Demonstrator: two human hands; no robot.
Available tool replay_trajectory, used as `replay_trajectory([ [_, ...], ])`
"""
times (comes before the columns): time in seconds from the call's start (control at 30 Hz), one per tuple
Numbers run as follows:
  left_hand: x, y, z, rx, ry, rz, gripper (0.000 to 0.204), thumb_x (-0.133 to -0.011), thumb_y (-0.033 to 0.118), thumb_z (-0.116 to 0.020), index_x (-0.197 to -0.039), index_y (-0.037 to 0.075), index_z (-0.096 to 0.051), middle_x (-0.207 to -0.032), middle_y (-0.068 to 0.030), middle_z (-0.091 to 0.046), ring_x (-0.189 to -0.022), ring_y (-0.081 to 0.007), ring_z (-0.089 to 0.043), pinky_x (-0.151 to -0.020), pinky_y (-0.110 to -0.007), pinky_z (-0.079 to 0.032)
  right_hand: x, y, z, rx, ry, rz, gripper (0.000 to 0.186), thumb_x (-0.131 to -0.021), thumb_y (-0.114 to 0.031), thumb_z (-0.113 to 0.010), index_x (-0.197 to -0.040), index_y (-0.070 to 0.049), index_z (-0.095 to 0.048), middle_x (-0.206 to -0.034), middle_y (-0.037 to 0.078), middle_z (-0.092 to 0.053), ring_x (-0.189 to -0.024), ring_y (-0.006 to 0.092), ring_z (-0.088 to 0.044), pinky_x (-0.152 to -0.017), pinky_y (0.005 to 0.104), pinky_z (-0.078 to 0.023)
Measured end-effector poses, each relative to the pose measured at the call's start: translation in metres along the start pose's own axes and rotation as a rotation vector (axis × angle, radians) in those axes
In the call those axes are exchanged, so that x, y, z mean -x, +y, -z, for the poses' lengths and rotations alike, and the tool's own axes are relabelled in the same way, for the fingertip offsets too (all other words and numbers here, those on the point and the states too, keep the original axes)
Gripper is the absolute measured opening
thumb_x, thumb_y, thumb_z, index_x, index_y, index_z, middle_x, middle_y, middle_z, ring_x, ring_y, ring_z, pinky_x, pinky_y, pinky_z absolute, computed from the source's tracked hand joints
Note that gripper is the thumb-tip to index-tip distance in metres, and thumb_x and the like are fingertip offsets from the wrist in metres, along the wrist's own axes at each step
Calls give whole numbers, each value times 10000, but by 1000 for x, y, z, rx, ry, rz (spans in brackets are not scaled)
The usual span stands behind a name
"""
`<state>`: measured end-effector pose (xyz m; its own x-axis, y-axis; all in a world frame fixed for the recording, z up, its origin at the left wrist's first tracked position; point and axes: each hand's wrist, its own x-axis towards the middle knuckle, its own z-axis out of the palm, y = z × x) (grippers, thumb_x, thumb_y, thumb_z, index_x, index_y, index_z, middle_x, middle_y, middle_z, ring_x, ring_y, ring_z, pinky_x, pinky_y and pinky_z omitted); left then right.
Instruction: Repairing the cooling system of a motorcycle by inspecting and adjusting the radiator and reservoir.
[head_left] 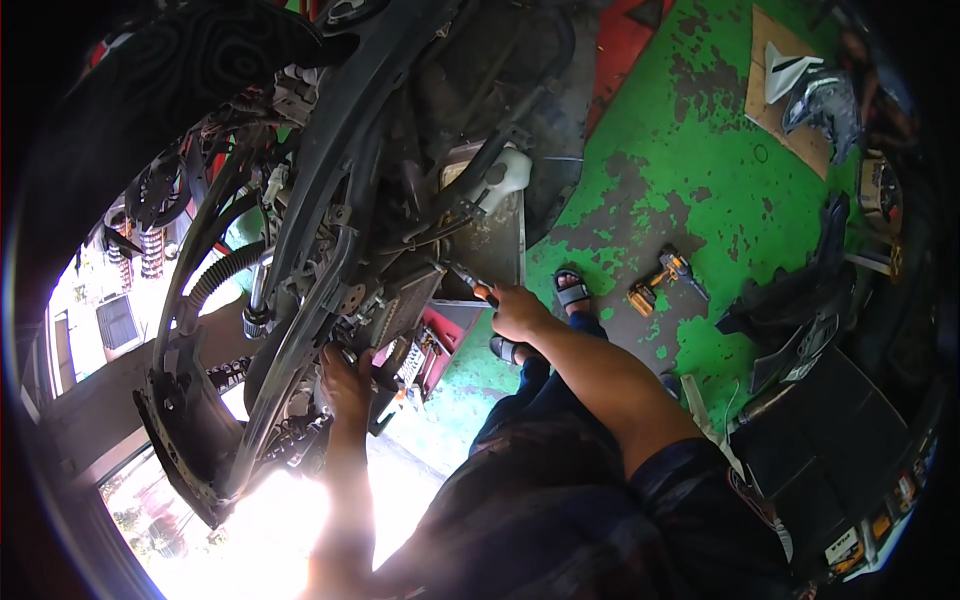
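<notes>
Right of the dark frame, right hand grips orange-handled tool, tip angled up-left; left hand nearer frame, grip unclear

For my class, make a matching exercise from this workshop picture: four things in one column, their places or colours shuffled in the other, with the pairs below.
Things
1. Hand tool
2. Drill
3. Left hand
4. Cardboard

Places or colours
A. Brown, with a white piece lying on it
B. Up against the parts of the stripped vehicle
C. Gripped by the right hand
D. Orange and black, lying on the floor

Right pairs: 1-C, 2-D, 3-B, 4-A
</notes>
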<state>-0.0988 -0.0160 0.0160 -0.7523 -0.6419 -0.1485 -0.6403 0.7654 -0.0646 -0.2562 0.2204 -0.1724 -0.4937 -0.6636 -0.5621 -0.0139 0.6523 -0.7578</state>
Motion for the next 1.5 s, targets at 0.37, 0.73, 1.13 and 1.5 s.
replay_trajectory([
  [0.37,-1,-3,4,-18,-62,-27,507,-831,334,-795,-1120,32,-508,-1086,-245,-624,-974,-491,-627,-792,-573,-498,8,-9,1,-94,-46,-63,398,-854,-246,-629,-1185,-24,-611,-1120,249,-694,-1013,418,-687,-900,483,-553],
  [0.73,-5,-10,-1,7,-88,-47,506,-841,329,-782,-1149,35,-510,-1104,-247,-622,-983,-493,-626,-812,-569,-497,0,17,-3,-152,80,47,389,-776,-40,-579,-1163,-8,-572,-1031,276,-689,-1011,444,-663,-882,496,-534],
  [1.13,-5,-11,-1,33,-99,-38,537,-838,339,-777,-1189,30,-514,-1126,-259,-618,-1000,-500,-618,-819,-576,-489,2,5,12,-118,40,-30,356,-800,-61,-569,-1150,5,-588,-1021,290,-690,-1004,460,-664,-867,520,-531],
  [1.5,-4,-12,-2,35,-85,-51,547,-837,355,-779,-1187,20,-525,-1137,-264,-618,-987,-498,-626,-808,-567,-495,3,6,16,-138,62,-18,335,-800,-58,-572,-1128,6,-591,-1041,298,-684,-1019,467,-655,-864,539,-523],
])
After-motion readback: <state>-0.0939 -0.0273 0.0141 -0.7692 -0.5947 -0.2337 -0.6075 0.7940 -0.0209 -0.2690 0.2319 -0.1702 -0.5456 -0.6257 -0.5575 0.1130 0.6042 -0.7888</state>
